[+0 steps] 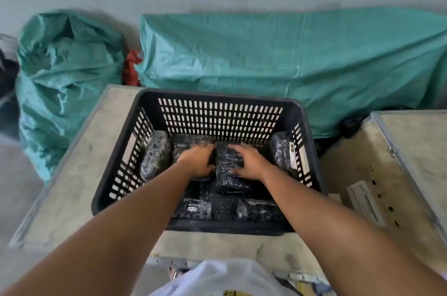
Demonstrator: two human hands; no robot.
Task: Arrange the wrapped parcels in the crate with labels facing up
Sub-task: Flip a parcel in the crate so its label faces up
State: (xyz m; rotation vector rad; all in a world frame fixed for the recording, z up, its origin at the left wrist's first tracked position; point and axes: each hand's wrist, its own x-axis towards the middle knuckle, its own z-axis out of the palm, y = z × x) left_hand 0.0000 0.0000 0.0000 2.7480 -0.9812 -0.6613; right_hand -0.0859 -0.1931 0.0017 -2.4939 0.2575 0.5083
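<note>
A black slotted plastic crate (217, 97) stands on a pale table and holds several black parcels wrapped in clear film. Both my hands are inside it. My left hand (197, 161) and my right hand (249, 162) grip the two long sides of the middle parcel (227, 167), which lies lengthwise. One parcel (154, 155) leans on the left wall. Another parcel (284, 150) leans on the right wall with a white label (293, 156) showing on its side. Two more parcels (193, 208) (261, 212) lie along the near wall.
The crate rests on a worn pale table (79, 165). A second pale case (396, 162) with a metal edge stands close on the right. Behind lie a stuffed green woven sack (65, 82) and a long green sack (290, 63) on the floor.
</note>
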